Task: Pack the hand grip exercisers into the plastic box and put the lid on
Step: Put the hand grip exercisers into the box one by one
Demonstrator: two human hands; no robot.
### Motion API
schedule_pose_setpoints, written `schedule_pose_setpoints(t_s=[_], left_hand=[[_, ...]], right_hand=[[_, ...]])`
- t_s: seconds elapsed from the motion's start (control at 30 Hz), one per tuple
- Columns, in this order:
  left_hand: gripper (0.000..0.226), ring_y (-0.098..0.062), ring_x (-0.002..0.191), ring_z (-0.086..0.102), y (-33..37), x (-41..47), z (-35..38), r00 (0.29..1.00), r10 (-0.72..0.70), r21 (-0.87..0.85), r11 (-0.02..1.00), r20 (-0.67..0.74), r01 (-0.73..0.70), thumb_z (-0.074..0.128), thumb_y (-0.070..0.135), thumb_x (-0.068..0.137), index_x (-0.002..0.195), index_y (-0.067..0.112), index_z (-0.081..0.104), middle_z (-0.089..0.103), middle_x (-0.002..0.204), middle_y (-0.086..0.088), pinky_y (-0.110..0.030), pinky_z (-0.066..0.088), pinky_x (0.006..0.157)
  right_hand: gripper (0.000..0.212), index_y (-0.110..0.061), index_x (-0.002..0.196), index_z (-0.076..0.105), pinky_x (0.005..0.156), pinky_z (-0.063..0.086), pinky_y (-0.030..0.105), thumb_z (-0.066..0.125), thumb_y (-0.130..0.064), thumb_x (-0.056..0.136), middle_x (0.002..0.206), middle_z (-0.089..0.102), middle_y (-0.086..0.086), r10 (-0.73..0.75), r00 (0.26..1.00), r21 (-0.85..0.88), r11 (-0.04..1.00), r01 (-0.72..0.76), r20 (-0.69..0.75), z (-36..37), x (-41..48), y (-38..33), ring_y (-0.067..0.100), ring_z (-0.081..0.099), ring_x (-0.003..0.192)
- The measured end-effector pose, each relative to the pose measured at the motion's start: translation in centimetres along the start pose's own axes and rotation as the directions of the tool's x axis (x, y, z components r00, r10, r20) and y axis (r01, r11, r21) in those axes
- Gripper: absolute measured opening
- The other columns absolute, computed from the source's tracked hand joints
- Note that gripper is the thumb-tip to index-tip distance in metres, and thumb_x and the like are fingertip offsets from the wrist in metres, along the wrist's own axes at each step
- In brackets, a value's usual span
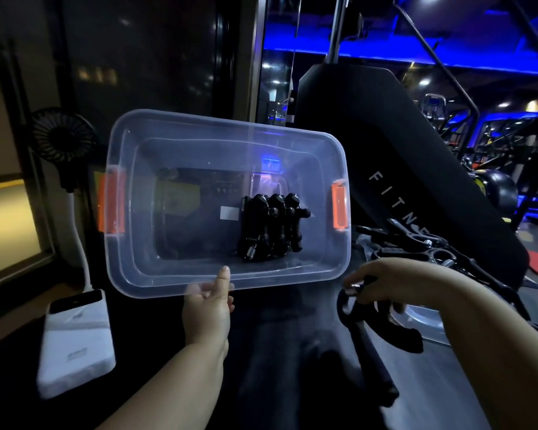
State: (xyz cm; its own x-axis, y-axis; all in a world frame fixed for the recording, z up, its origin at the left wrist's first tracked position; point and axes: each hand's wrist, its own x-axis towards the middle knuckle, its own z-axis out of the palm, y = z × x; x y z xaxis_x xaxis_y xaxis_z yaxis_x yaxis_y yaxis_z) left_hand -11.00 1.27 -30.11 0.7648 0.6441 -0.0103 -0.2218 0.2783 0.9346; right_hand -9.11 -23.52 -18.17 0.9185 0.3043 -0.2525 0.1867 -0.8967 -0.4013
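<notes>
Head view: left hand (pixel 207 311) pinches the near rim of the clear plastic box (pixel 292 279) (orange latches (pixel 339 206), lid off). Stacked hand grip exercisers (pixel 271 228) sit inside, at the right end. Right hand (pixel 382 280) curls round another exerciser (pixel 354 318) beside the box. Black pad (pixel 416 144) reads "FITN".

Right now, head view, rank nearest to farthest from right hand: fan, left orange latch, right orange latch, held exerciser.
1. Held exerciser, in the right hand.
2. Right orange latch, right end of box.
3. Left orange latch, box's left end.
4. Fan, far left.
</notes>
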Motion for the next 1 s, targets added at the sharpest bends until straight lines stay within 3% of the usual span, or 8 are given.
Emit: schedule_pose_setpoints(t_s=[0.1,0.23,0.4,0.53,0.7,0.9,1.0], left_hand=[[0.029,-0.013,0.068,0.060,-0.1,0.1,-0.2,1.000,-0.013,-0.016,1.000,-0.009,0.013,0.066,0.034,0.087,0.094,0.008,0.054,0.067,0.081,-0.003,-0.024,0.048,0.063],[0.026,-0.015,0.066,0.064,0.1,0.0,-0.1,1.000,-0.024,-0.056,0.998,0.005,0.024,0.067,0.031,0.087,0.090,0.009,0.052,0.067,0.077,-0.007,-0.025,0.051,0.061],[0.027,-0.015,0.061,0.063,0.3,0.1,-0.1,0.998,-0.051,-0.096,0.994,0.022,0.053,0.069,0.028,0.085,0.089,0.008,0.051,0.067,0.069,-0.007,-0.028,0.053,0.062],[0.033,-0.016,0.060,0.063,0.0,0.4,-0.3,0.997,-0.060,-0.115,0.991,0.047,0.065,0.072,0.033,0.080,0.089,0.008,0.052,0.068,0.065,-0.004,-0.032,0.054,0.067],[0.035,-0.019,0.064,0.065,0.0,0.5,-0.3,0.994,-0.094,-0.159,0.982,0.060,0.102,0.072,0.033,0.079,0.091,0.006,0.053,0.069,0.071,-0.010,-0.031,0.054,0.066],[0.024,-0.020,0.064,0.065,-0.1,0.5,0.0,0.998,-0.054,-0.098,0.994,0.018,0.056,0.069,0.027,0.085,0.088,0.007,0.056,0.069,0.077,-0.014,-0.026,0.051,0.057],[0.029,-0.021,0.068,0.066,-0.1,0.4,-0.1,0.999,-0.052,-0.070,0.996,0.012,0.052,0.069,0.031,0.084,0.091,0.007,0.054,0.069,0.077,-0.011,-0.027,0.050,0.059]], right_hand=[[0.037,-0.032,0.109,0.070,0.050,0.040,0.019,0.062,-0.003,0.087,0.078,0.067,-0.003,-0.156,0.983,0.268,0.947,0.178,-0.101,-0.9,-0.9,-1.6,0.009,0.055,0.061],[0.035,-0.017,0.106,0.071,0.041,0.037,0.015,0.058,0.009,0.086,0.060,0.063,-0.002,-0.205,0.932,0.577,0.740,0.347,-0.298,-1.2,-0.1,-4.2,0.006,0.050,0.046],[0.034,-0.013,0.116,0.066,0.049,0.050,0.020,0.055,0.006,0.090,0.074,0.060,0.007,-0.140,0.862,0.697,0.532,0.481,-0.487,-0.9,3.7,-7.3,0.011,0.054,0.051],[0.033,-0.018,0.117,0.065,0.055,0.055,0.023,0.049,0.001,0.094,0.077,0.062,0.002,-0.110,0.850,0.729,0.465,0.502,-0.515,0.0,7.0,-9.9,0.013,0.057,0.055],[0.042,-0.013,0.134,0.054,0.075,0.059,0.030,0.047,0.001,0.094,0.082,0.056,0.001,-0.100,0.853,0.692,0.540,0.479,-0.512,1.8,11.5,-12.1,0.016,0.056,0.068],[0.048,-0.023,0.135,0.055,0.087,0.056,0.043,0.055,-0.003,0.091,0.091,0.062,-0.002,-0.111,0.850,0.502,0.765,0.403,-0.514,3.9,16.3,-12.8,0.021,0.064,0.076],[0.052,-0.033,0.133,0.055,0.078,0.056,0.029,0.056,-0.010,0.087,0.095,0.065,-0.001,-0.139,0.826,0.251,0.914,0.319,-0.546,4.2,17.3,-12.7,0.020,0.067,0.080]])
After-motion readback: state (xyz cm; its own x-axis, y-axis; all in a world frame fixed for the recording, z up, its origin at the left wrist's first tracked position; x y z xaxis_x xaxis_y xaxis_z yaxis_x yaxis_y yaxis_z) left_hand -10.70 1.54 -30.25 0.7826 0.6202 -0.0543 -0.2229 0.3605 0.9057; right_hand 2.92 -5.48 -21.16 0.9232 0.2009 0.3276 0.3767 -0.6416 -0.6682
